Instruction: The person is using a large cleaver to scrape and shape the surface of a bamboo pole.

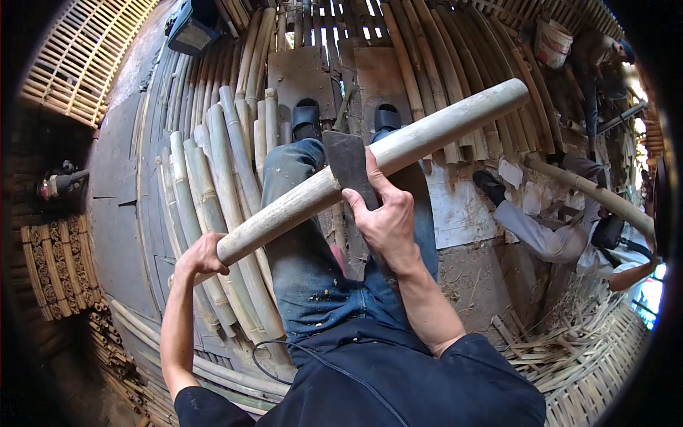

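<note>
A thick, pale bamboo pole (284,215) slants across my lap, its far end up to the right. My left hand (203,256) is closed around its near left end, fingers wrapped underneath. My right hand (386,220) grips a dark, broad-bladed machete (348,158), thumb and forefinger pressed along the blade. The blade lies across the middle of the pole, at a ringed joint, and hides part of it. Most of the machete's handle is covered by my hand and forearm.
Many cut bamboo poles (226,153) lie at my left, with more (448,57) ahead. Bundled sticks (60,267) stand far left. At the right, a co-worker's leg (533,231) stretches out beside another pole (594,191). Split strips (569,341) pile up at the lower right. A white bucket (553,43) stands beyond.
</note>
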Available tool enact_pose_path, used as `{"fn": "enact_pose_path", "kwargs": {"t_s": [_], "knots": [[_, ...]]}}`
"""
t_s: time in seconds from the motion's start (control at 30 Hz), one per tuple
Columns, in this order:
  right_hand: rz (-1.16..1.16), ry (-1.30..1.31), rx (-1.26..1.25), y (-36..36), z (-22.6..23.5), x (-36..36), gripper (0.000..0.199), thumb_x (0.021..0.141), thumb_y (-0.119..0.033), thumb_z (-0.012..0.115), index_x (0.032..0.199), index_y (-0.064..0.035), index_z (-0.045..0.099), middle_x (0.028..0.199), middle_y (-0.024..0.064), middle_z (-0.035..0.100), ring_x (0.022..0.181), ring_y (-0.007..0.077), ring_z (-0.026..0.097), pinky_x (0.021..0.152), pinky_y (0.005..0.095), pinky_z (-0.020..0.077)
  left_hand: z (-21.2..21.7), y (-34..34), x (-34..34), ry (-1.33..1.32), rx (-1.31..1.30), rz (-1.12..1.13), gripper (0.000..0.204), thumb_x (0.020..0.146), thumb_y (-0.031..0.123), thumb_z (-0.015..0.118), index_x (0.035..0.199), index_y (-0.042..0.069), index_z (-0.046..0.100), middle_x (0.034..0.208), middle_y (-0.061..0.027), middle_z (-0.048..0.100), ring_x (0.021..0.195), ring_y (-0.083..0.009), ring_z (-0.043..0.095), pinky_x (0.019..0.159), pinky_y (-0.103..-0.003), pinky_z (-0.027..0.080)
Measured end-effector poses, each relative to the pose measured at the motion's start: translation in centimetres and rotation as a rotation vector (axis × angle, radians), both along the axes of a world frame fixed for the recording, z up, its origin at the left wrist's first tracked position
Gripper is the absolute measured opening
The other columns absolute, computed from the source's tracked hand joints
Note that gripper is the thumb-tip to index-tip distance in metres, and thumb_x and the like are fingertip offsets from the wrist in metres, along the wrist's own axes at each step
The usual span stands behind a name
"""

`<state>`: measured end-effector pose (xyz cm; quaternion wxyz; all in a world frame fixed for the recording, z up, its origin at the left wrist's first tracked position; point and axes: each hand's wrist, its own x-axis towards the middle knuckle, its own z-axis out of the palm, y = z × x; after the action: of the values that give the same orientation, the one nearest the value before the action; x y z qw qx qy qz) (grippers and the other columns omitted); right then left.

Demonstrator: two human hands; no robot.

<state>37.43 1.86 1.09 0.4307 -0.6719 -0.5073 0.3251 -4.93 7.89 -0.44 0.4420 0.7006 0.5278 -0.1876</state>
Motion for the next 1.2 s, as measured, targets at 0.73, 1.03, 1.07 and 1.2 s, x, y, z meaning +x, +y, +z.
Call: {"fn": "enact_pose_path", "kwargs": {"t_s": [0.73, 1.03, 1.07, 1.2], "knots": [[0.079, -0.061, 0.125, -0.4, -0.4, -1.8, 0.074, 0.09, -0.022, 0.087, 0.159, -0.0219, 0.059, 0.122, 0.027, 0.078, 0.103, 0.0321, 0.081, 0.094, 0.0384, 0.0626, -0.5, 0.3, 1.6, -0.078, 0.094, -0.032, 0.069, 0.05, 0.025, 0.089, 0.11, -0.004, 0.073, 0.096, -0.0271, 0.076, 0.092, -0.0447, 0.075, 0.089, -0.048, 0.061], [0.058, 0.015, 0.092, 0.0, -1.0, -0.2, 0.07, 0.094, -0.013, 0.084, 0.158, -0.0071, 0.058, 0.117, 0.021, 0.081, 0.096, 0.0251, 0.081, 0.087, 0.0372, 0.0638, 0.3, 1.0, 2.8, -0.012, 0.101, -0.075, 0.066, 0.05, 0.025, 0.087, 0.11, 0.0, 0.075, 0.103, -0.0243, 0.078, 0.097, -0.0434, 0.075, 0.091, -0.05, 0.063], [0.138, 0.01, -0.047, -0.8, 0.5, -3.3, 0.069, 0.093, -0.015, 0.085, 0.157, -0.0065, 0.06, 0.123, 0.0227, 0.08, 0.104, 0.0247, 0.08, 0.093, 0.0369, 0.0625, 0.4, 0.8, 2.7, -0.011, 0.1, -0.074, 0.066, 0.05, 0.025, 0.087, 0.11, 0.0, 0.075, 0.103, -0.0243, 0.078, 0.097, -0.0434, 0.075, 0.091, -0.05, 0.063], [0.3, -0.087, 0.01, -2.1, -1.7, -7.7, 0.073, 0.089, -0.029, 0.085, 0.158, -0.031, 0.06, 0.087, 0.0231, 0.078, 0.073, 0.0394, 0.078, 0.076, 0.0458, 0.0625, -0.1, -0.2, 2.7, -0.007, 0.284, -0.112, 0.07, 0.054, 0.018, 0.085, 0.12, 0.003, 0.07, 0.105, -0.0205, 0.075, 0.1, -0.0427, 0.072, 0.092, -0.049, 0.06]]}}
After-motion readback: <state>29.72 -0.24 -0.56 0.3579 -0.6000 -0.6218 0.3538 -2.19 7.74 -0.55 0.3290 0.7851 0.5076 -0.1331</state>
